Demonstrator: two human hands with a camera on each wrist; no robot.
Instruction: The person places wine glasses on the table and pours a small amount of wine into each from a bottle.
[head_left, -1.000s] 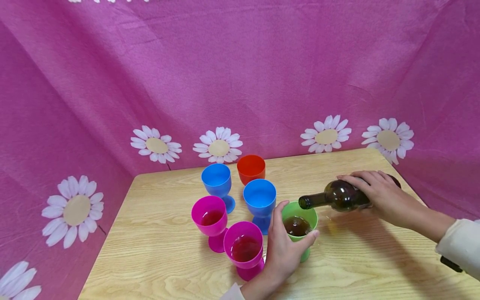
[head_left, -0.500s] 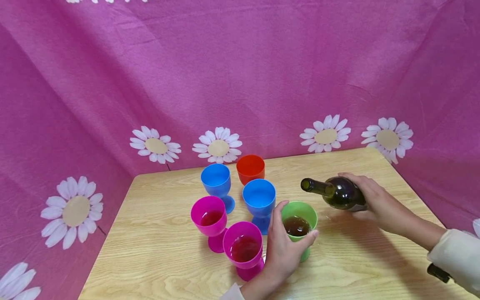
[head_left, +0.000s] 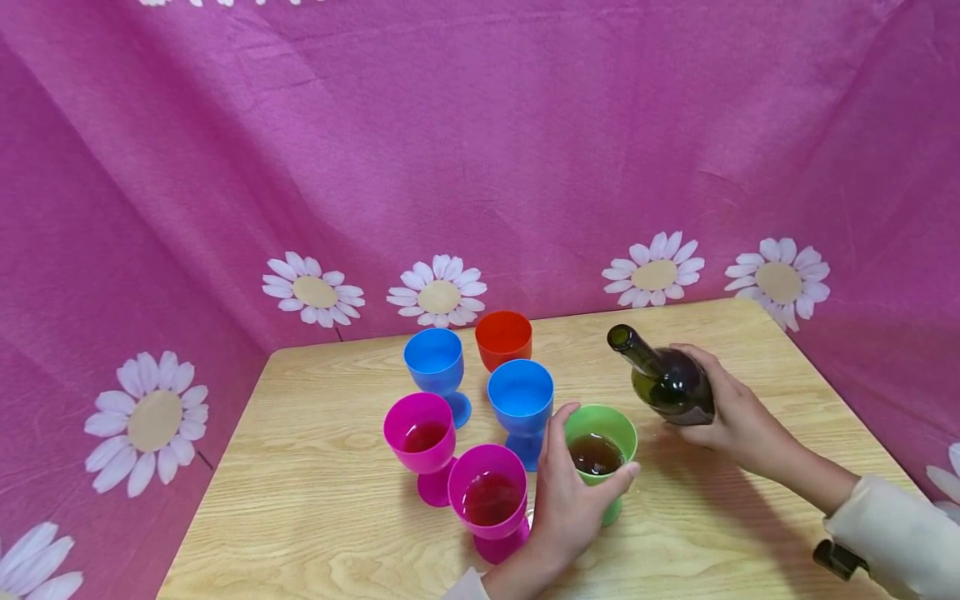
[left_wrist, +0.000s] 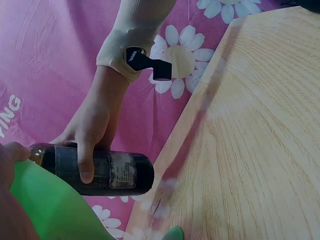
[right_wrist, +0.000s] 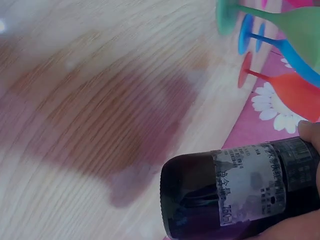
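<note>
My left hand (head_left: pixel 572 500) curls round the bowl of a green goblet (head_left: pixel 611 423), which holds dark liquid and stands on the table. To its right, my right hand (head_left: pixel 738 417) grips a dark green glass wine bottle (head_left: pixel 675 387) by its body. The bottle leans with its open mouth up and to the left, apart from the goblet. A printed label (right_wrist: pixel 250 185) shows near the bottle's base in the right wrist view. In the left wrist view the bottle (left_wrist: pixel 100 170) hangs above the table, fingers and thumb round it.
Two pink goblets, one nearer (head_left: pixel 487 487) and one behind it (head_left: pixel 420 429), hold red liquid. Two blue goblets, one in the middle (head_left: pixel 521 392) and one farther left (head_left: pixel 435 362), and a red goblet (head_left: pixel 504 337) stand behind. A pink flowered cloth (head_left: pixel 525 150) rises behind the wooden table (head_left: pixel 315 500).
The bottle has tipped back from nearly level to mouth-up, and its neck has moved away from above the green goblet. My left hand stays on the goblet.
</note>
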